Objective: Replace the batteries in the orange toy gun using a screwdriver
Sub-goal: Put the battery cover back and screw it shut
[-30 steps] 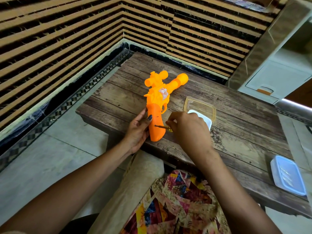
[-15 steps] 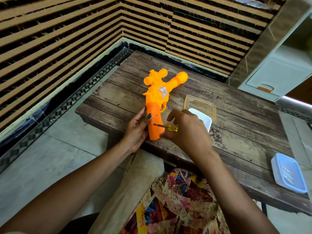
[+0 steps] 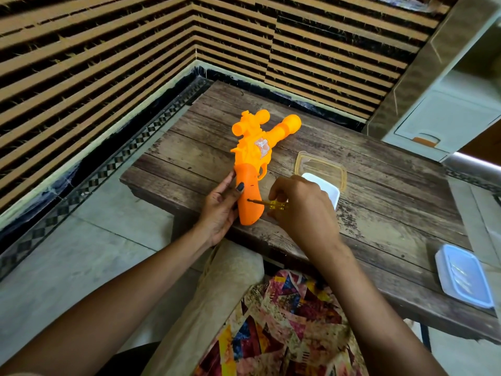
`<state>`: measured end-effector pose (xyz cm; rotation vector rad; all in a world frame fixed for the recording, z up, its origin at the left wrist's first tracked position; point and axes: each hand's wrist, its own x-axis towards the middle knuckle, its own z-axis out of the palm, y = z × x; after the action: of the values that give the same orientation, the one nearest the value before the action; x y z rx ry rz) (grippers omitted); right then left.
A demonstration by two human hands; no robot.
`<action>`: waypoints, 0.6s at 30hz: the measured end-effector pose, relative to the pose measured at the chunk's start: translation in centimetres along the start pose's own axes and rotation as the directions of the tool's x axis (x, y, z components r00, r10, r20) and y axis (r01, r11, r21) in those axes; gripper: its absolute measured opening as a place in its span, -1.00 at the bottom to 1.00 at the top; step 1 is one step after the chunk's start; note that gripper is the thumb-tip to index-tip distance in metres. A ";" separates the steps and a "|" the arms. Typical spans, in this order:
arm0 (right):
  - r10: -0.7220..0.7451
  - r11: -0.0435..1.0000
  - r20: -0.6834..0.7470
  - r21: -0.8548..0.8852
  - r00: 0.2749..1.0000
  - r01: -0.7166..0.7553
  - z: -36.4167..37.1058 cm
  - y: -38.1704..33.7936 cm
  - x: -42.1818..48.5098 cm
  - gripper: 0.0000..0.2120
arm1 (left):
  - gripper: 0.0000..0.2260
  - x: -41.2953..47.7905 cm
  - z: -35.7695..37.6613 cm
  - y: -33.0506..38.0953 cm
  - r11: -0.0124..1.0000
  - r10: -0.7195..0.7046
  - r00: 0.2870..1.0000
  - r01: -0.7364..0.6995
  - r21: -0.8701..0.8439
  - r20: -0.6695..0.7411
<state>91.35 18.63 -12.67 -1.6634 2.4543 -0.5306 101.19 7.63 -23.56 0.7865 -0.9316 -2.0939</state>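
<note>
Weathered grey-brown planks form the worktop (image 3: 379,213), which carries everything. The orange toy gun (image 3: 252,158) lies flat on it near the front left corner, with its barrel pointing away to the right and its handle toward the person. A pale blue lidded box (image 3: 463,275) sits well apart at the right front edge. A clear tub (image 3: 301,158) stands just right of the gun. A white tub (image 3: 329,189) sits against its near side, partly hidden by the right grip (image 3: 301,210). The left grip (image 3: 219,210) clasps the gun's handle, thumb lying across its upper face. The right grip pinches a small yellow-handled screwdriver (image 3: 267,204), whose tip meets the handle's face.
</note>
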 end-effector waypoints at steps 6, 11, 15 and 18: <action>0.024 1.000 0.019 -0.018 1.000 -0.024 -0.2 0.0 0.0 -0.70 | -0.52 0.0 -0.1 0.0 1.000 -0.009 1.000 0.009 -0.007 0.001; -0.003 1.000 0.008 0.014 1.000 0.002 0.2 0.1 -0.1 -0.78 | -0.52 0.0 -0.1 0.0 1.000 -0.011 1.000 0.011 0.010 0.006; 0.031 0.999 -0.030 0.009 0.999 -0.031 -0.1 0.1 -0.1 -0.80 | -0.50 -0.1 0.1 0.1 1.000 -0.003 1.000 0.003 -0.015 0.005; 0.028 0.999 -0.029 -0.038 0.999 -0.029 0.0 0.0 0.0 -0.77 | -0.41 -0.2 0.2 0.1 1.000 0.000 1.000 0.000 -0.022 0.005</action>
<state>91.36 18.65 -12.70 -1.6435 2.5199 -0.5106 101.24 7.79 -23.30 0.7711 -0.9099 -2.1035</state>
